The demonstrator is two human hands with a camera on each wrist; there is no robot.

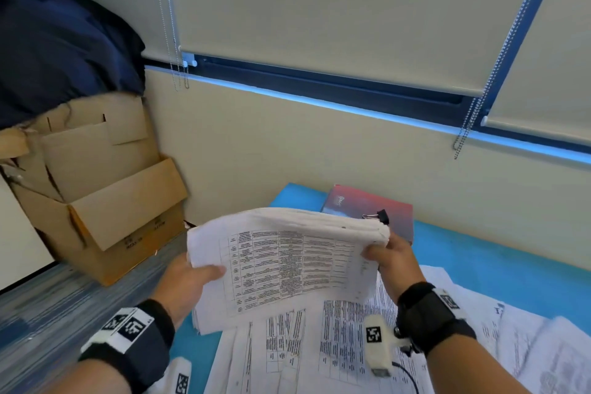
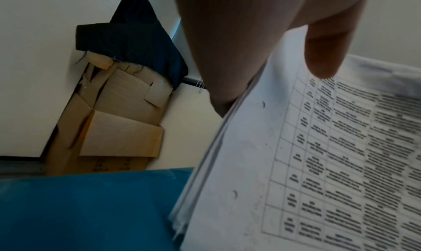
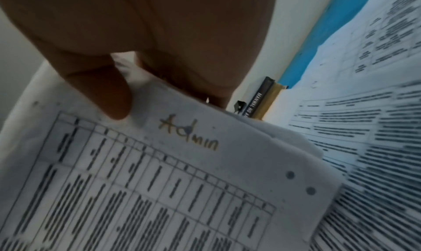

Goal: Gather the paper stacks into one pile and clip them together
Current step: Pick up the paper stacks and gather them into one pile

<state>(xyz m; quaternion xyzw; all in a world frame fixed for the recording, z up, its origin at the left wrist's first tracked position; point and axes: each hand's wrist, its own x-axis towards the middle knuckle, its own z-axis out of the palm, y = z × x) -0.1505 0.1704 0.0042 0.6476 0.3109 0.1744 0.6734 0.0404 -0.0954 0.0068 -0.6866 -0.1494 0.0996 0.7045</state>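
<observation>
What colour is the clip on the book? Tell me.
Black, with silver wire handles: the clip shows best in the head view.

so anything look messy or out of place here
Yes: loose printed sheets lie fanned and askew across the blue table under the held paper stack. The binder clip sits unused on a red book.

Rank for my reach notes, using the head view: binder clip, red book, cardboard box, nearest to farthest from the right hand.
1. binder clip, just beyond the right hand.
2. red book, under the clip, behind.
3. cardboard box, far left on the floor.
</observation>
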